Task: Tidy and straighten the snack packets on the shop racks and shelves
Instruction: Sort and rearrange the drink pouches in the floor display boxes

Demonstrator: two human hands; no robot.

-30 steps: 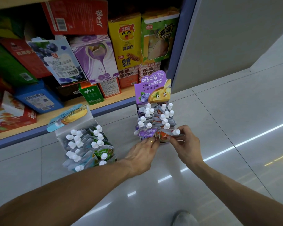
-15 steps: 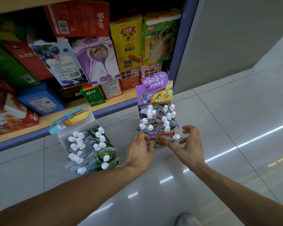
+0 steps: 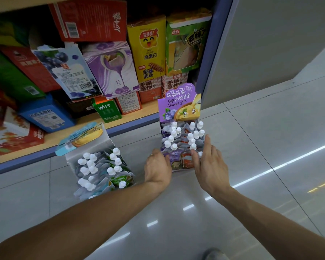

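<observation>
A purple "Sip Cheese jam" display box (image 3: 179,104) stands on the tiled floor, filled with several white-capped pouches (image 3: 184,136). My left hand (image 3: 158,168) touches the box's front left corner, its fingers against the front pouches. My right hand (image 3: 210,164) lies against the box's right side with straight fingers reaching up along the pouches. A second display box (image 3: 86,141), blue-topped and full of white-capped pouches (image 3: 99,167), stands on the floor to the left, untouched.
The bottom shelf (image 3: 45,141) behind holds tilted and stacked snack boxes in red, blue, purple, yellow and green. A blue upright (image 3: 214,59) ends the rack at right. Grey glossy floor tiles spread to the right. A shoe tip (image 3: 214,255) shows at the bottom.
Both hands let go of the front pouch and spread to the two sides of the purple box. The right hand's fingers straightened along its right side.
</observation>
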